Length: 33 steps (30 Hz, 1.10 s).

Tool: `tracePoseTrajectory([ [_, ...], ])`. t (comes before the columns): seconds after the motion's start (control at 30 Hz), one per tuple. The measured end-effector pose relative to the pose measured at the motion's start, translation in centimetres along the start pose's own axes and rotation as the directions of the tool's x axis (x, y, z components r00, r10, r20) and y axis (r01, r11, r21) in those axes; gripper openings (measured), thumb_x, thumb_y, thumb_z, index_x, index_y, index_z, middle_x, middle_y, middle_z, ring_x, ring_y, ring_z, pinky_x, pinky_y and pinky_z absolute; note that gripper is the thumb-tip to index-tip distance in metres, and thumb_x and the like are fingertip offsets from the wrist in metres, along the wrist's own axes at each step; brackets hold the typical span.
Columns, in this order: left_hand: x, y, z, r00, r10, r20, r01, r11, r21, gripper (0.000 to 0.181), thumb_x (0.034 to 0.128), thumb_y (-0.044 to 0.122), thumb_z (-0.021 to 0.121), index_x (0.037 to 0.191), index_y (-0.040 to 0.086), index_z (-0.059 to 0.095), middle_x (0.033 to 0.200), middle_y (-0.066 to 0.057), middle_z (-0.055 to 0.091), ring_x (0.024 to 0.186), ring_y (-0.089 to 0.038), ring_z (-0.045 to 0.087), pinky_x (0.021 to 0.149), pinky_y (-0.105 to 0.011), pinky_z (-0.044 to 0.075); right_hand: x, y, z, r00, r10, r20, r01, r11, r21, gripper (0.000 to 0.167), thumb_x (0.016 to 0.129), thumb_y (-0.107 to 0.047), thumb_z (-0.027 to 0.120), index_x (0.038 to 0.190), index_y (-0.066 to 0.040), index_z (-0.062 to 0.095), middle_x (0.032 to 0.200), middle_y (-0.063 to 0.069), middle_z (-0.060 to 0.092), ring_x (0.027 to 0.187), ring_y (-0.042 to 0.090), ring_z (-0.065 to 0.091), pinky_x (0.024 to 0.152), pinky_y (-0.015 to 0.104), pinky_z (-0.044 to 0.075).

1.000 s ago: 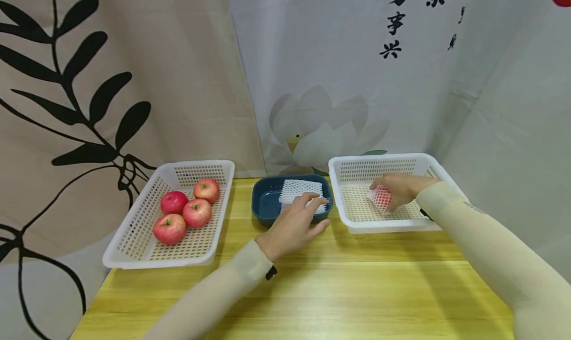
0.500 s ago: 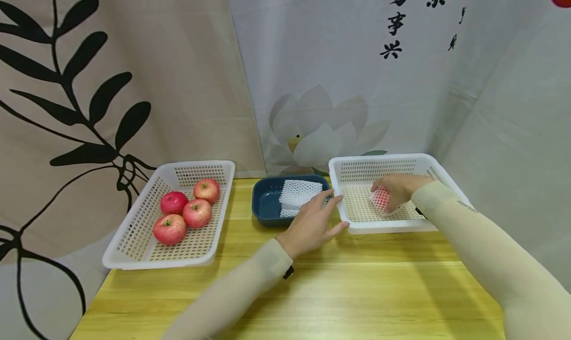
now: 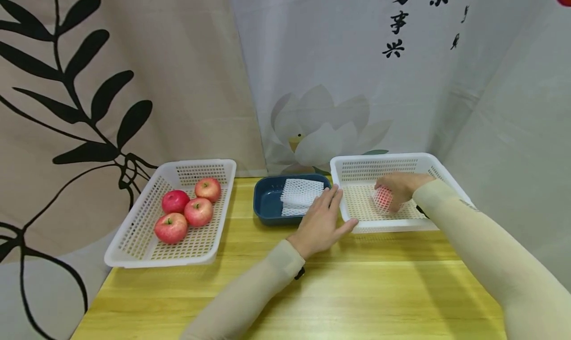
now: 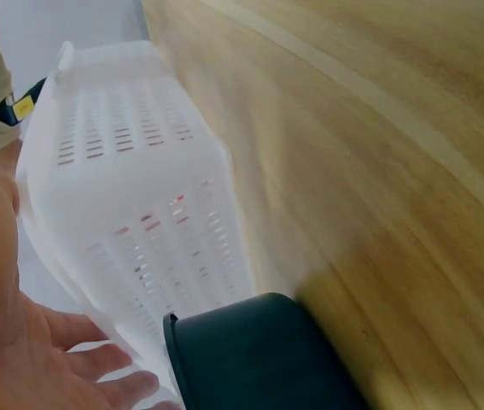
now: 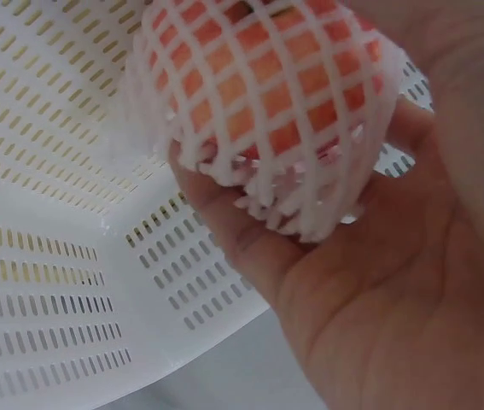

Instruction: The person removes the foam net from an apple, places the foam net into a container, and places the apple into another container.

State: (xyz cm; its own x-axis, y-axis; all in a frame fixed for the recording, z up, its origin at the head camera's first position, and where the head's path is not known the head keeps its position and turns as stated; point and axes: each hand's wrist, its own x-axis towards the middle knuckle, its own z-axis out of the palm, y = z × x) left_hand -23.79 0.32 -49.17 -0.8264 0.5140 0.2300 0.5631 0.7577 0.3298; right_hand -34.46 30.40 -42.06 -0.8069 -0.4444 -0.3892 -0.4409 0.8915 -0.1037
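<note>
An apple in a white foam net [image 3: 382,199] is gripped by my right hand [image 3: 400,187] inside the right white basket [image 3: 392,226]. The right wrist view shows the netted apple [image 5: 263,85] up close, with fingers curled round its side and underneath. My left hand [image 3: 318,226] has its fingers extended at that basket's near left corner. In the left wrist view, the left hand's spread fingers [image 4: 96,363] lie along the basket's rim, holding nothing. Whether they press on the rim, I cannot tell.
Between the baskets, a dark blue tub [image 3: 266,203] contains white foam nets [image 3: 300,194]. Several bare apples [image 3: 198,212] lie in the left white basket [image 3: 156,263]. All stand on a wooden table [image 3: 379,290], with a printed curtain [image 3: 321,57] behind.
My left hand has moved right, from over the blue tub to the right basket's near left corner. The right hand keeps its grip on the netted apple, almost in place.
</note>
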Motion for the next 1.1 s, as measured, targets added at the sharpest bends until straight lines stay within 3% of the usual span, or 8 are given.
tracePoseTrajectory([
  [0.27, 0.1, 0.0, 0.2, 1.0, -0.008, -0.003, 0.008, 1.0, 0.015, 0.094, 0.1204, 0.072, 0.04, 0.183, 0.003, 0.03, 0.194, -0.019, 0.026, 0.179, -0.044, 0.032, 0.145, -0.06, 0.035, -0.3, -0.2, -0.3, 1.0, 0.0, -0.006, 0.0, 1.0, -0.011, 0.081, 0.082, -0.014, 0.104, 0.153, 0.0, 0.068, 0.149, 0.026, 0.075, 0.144, 0.051, 0.069, 0.122, 0.071, 0.056],
  [0.57, 0.0, 0.1, 0.2, 1.0, -0.023, 0.013, 0.023, 1.0, 0.01, 0.095, 0.1197, 0.073, 0.041, 0.184, 0.004, 0.028, 0.195, -0.018, 0.024, 0.179, -0.045, 0.032, 0.145, -0.061, 0.035, -0.9, -1.0, -0.2, 0.999, 0.052, -0.01, -0.052, 0.999, 0.015, 0.082, 0.089, -0.023, 0.103, 0.159, -0.002, 0.065, 0.158, 0.028, 0.071, 0.149, 0.053, 0.065, 0.123, 0.074, 0.054],
  [0.73, 0.1, 0.2, -0.1, 0.999, -0.025, 0.023, 0.025, 1.0, 0.015, 0.095, 0.1196, 0.072, 0.042, 0.184, 0.004, 0.029, 0.195, -0.019, 0.025, 0.179, -0.046, 0.032, 0.145, -0.061, 0.034, -1.0, -1.5, -0.6, 0.999, 0.03, -0.028, -0.029, 0.999, 0.031, 0.082, 0.09, -0.025, 0.102, 0.157, 0.002, 0.064, 0.154, 0.028, 0.073, 0.146, 0.052, 0.068, 0.122, 0.072, 0.056],
  [0.97, 0.1, 0.2, -0.3, 0.998, -0.037, 0.042, 0.035, 0.999, 0.037, 0.095, 0.1196, 0.073, 0.042, 0.184, 0.004, 0.028, 0.195, -0.019, 0.024, 0.179, -0.046, 0.032, 0.144, -0.062, 0.035, -1.9, -2.4, -1.4, 0.992, -0.019, -0.124, 0.03, 0.996, 0.084, 0.078, 0.091, -0.025, 0.1, 0.154, 0.005, 0.065, 0.147, 0.028, 0.076, 0.138, 0.053, 0.072, 0.119, 0.073, 0.057],
  [1.1, 0.1, 0.3, -0.3, 0.999, -0.034, 0.041, 0.033, 0.999, 0.033, 0.095, 0.1195, 0.073, 0.042, 0.184, 0.004, 0.029, 0.194, -0.019, 0.024, 0.179, -0.046, 0.031, 0.144, -0.063, 0.035, -2.6, -2.8, -1.6, 0.982, -0.002, -0.19, 0.025, 0.993, 0.119, 0.084, 0.093, -0.029, 0.098, 0.158, 0.009, 0.061, 0.145, 0.031, 0.076, 0.136, 0.055, 0.072, 0.117, 0.074, 0.057],
])
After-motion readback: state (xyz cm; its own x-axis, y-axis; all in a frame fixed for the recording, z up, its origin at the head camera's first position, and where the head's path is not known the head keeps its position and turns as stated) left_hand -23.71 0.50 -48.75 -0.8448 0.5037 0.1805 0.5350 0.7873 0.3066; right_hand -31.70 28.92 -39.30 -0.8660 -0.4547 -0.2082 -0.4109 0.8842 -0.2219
